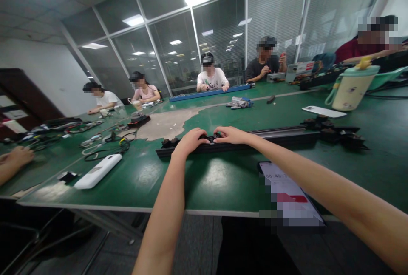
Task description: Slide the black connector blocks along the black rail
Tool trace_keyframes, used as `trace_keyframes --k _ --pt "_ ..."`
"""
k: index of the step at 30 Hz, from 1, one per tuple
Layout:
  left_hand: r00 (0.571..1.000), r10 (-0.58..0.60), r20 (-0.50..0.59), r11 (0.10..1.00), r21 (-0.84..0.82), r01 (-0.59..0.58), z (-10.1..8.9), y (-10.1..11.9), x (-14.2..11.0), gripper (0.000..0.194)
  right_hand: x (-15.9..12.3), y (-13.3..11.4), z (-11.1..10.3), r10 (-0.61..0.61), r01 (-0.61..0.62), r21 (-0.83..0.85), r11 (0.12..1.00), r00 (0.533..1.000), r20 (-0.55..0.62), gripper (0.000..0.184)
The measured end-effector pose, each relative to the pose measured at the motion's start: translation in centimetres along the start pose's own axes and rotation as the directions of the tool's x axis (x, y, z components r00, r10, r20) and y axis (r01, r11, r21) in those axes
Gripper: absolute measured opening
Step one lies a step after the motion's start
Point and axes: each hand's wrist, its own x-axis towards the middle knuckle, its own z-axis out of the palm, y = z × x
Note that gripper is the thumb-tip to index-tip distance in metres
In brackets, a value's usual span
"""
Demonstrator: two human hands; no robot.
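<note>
A long black rail-like housing (280, 135) lies across the green table in front of me. My left hand (192, 139) is over its left half, fingers curled down onto a small black part (211, 139) set in the channel. From the right, my right hand (230, 134) pinches at the same part, its thumb and fingertips close to the left thumb. Most of the part is hidden by my fingers. Beyond the left hand, a dark round-topped piece (170, 143) sits at the end of the rail. Several loose black pieces (334, 131) lie at the right end.
A phone with a timer (287, 190) lies near the table edge, below my right forearm. To the left are a white oblong device (98, 171) and tangled cables (117, 141). A cup (353, 88) and a white phone (324, 111) stand right. Several people sit opposite.
</note>
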Motion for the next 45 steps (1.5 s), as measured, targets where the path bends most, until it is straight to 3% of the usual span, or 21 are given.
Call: trace_keyframes --k 10,26,35,45 --pt "1.0 0.021 -0.013 0.999 0.042 -0.021 0.4 0.1 0.0 0.019 0.1 -1.1 -0.1 0.03 -0.029 -0.067 0.997 1.0 0.008 0.035" --pt "0.999 0.012 -0.045 0.998 0.063 -0.009 0.6 0.6 -0.2 0.013 0.6 -1.9 -0.9 0.053 -0.035 -0.141 0.989 0.991 0.126 0.035" --pt "0.997 0.019 -0.072 0.998 0.062 -0.015 0.6 0.7 -0.4 0.011 0.5 -1.8 0.0 0.038 -0.032 -0.109 0.993 0.998 0.054 0.023" --pt "0.991 0.055 -0.119 0.997 0.055 -0.049 0.9 0.9 -0.6 0.012 0.8 -1.6 -0.1 0.046 -0.033 -0.172 0.985 0.996 0.072 0.031"
